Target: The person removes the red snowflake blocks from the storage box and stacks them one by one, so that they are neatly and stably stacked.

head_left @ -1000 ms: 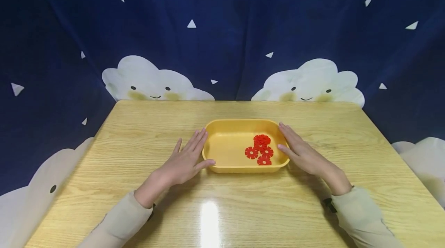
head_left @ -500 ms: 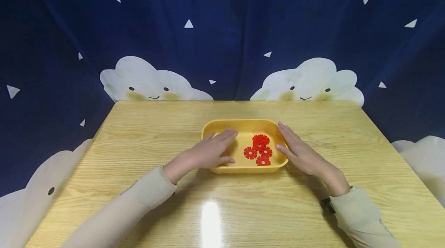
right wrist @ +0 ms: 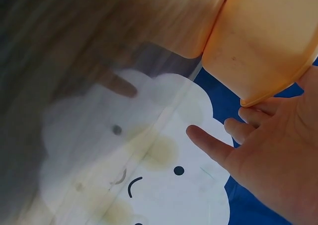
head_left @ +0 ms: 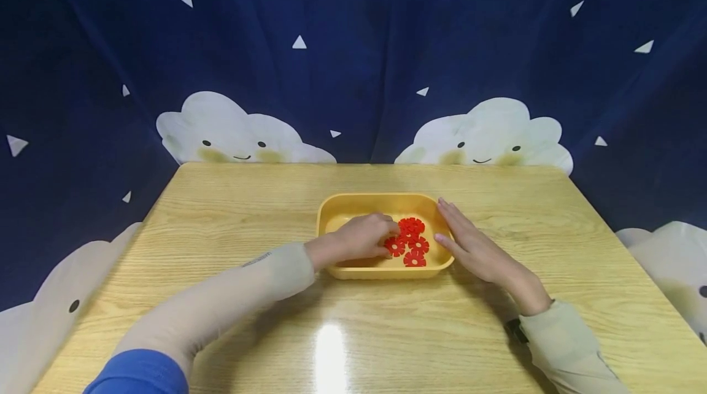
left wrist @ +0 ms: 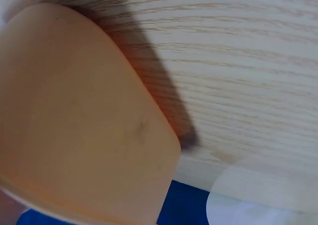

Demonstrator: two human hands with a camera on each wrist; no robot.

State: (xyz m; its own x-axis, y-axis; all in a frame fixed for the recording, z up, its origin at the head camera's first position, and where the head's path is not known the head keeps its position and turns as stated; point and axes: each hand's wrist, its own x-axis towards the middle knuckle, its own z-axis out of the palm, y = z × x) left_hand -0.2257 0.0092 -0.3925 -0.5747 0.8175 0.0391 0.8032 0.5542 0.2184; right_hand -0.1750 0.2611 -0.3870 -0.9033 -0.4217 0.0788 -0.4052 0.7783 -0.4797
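Note:
In the head view a yellow plastic tray (head_left: 359, 273) stands on the table, with several red notched snowflake building discs (head_left: 411, 226) in its right half. My left hand (head_left: 361, 237) reaches inside from the left. Its bent fingers and thumb are at the leftmost disc (head_left: 394, 247), partly covering it, with a gap between thumb and fingers. At the tray's right end, my right hand (head_left: 486, 256) lies along the rim with straight fingers. The left wrist view shows only the tray's outer wall (left wrist: 84, 120). In the right wrist view, my right hand (right wrist: 278, 155) touches the tray's edge (right wrist: 258, 46).
The wooden table (head_left: 232, 197) extends around the tray on all sides. Behind it hangs a dark blue curtain (head_left: 353, 62) with printed clouds (head_left: 491, 130) and white triangles. A bright light reflection lies on the table in front.
My left hand has left the tray's left rim, moved right into the tray, and bent its fingers over the leftmost disc. The right hand stays at the right end; the discs keep their arrangement.

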